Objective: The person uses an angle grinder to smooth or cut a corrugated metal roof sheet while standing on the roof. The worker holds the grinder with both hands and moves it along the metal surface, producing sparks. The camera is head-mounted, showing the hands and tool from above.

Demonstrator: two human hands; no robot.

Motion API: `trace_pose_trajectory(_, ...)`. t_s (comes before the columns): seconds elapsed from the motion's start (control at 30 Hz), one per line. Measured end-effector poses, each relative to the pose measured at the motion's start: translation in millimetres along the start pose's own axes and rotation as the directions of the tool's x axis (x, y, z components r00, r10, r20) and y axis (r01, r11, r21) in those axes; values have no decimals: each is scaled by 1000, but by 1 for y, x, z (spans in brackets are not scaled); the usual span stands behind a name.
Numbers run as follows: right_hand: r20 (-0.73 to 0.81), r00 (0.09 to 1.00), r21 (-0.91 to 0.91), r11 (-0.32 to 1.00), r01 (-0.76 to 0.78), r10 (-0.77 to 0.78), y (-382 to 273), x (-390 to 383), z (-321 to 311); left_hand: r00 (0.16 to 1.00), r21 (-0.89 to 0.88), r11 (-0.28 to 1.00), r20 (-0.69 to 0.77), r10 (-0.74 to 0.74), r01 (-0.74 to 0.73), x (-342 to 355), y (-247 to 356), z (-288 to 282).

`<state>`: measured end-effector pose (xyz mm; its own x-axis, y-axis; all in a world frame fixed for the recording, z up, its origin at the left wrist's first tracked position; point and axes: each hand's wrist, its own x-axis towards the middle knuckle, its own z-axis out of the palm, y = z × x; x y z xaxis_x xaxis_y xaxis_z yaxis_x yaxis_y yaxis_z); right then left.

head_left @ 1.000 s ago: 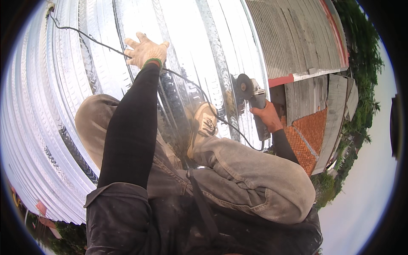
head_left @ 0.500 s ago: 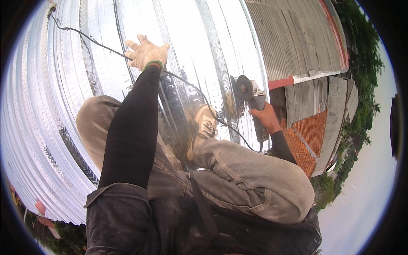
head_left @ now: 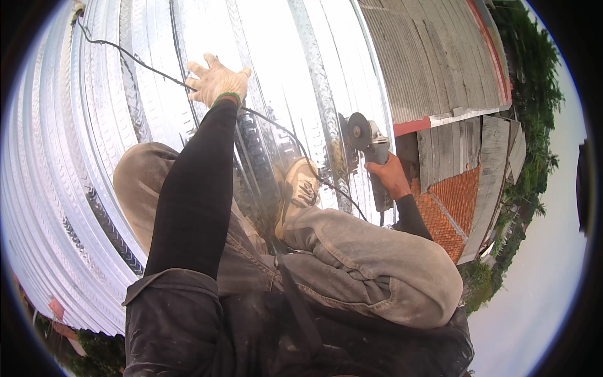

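Note:
My left hand (head_left: 218, 80), in a pale work glove with a green cuff, rests with spread fingers on the shiny corrugated metal roofing (head_left: 276, 38). A black power cord (head_left: 141, 61) passes by its fingers and wrist. My bare right hand (head_left: 391, 176) is wrapped round the body of an angle grinder (head_left: 377, 151). The grinder's dark round disc (head_left: 359, 131) faces up and left, close over the ribbed sheet near the roof's right edge. Whether the disc touches the metal I cannot tell.
My shoe (head_left: 303, 185) stands on the sheets between my bent knees. Past the metal's right edge lie a lower grey corrugated roof (head_left: 433, 56) with a red-and-white border and orange tiles (head_left: 453, 201). Trees (head_left: 534, 94) stand beyond. The cord runs across the roofing to the upper left.
The grinder and my right hand have shifted very slightly to the left. My left hand stays in place on the metal.

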<state>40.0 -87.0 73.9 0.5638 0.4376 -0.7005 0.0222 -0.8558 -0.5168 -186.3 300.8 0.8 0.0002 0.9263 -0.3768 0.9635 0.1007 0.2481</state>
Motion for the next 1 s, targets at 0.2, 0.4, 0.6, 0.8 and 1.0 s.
trace_pose_trajectory(0.2,-9,1000,-11,1000,4,-4,-1,3,0,1000,-14,1000,5,7,-7,0,-1,1)
trace_pose_trajectory(0.4,-27,1000,-20,1000,13,-14,-13,2,1,1000,-10,1000,19,9,-9,0,-2,-2)
trace_pose_trajectory(0.6,-46,996,-34,996,80,-82,-12,9,0,999,-19,1000,37,7,-6,0,0,-3)
trace_pose_trajectory(0.8,-55,995,-91,993,76,-81,-4,18,-8,998,-1,1000,65,22,-22,-6,4,-6)
trace_pose_trajectory(1.0,-9,999,-111,992,52,-54,-13,16,-10,997,14,1000,70,24,-26,-4,2,-7)
